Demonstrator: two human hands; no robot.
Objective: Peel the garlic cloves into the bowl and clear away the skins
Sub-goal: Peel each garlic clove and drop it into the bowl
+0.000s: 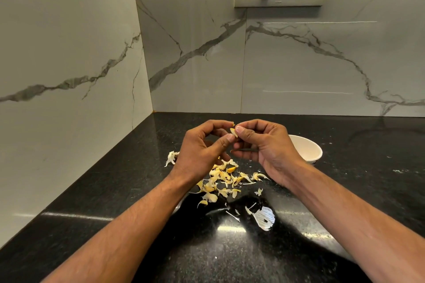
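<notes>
**Clove held between both hands, bowl off to the right**

Left hand (202, 145) pinches the garlic clove (233, 131) between thumb and forefinger. Right hand (264, 142) pinches its upper end, fingers curled. Clove held above the counter (115, 179), long axis roughly upright. Skins (220, 179) lie scattered below. Bowl (308, 149) sits just behind the right hand, so that hand is nearer for the drop.

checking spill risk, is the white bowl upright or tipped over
Upright: the round white bowl stands on the black stone counter, rim up. Its contents cannot be seen.
</notes>
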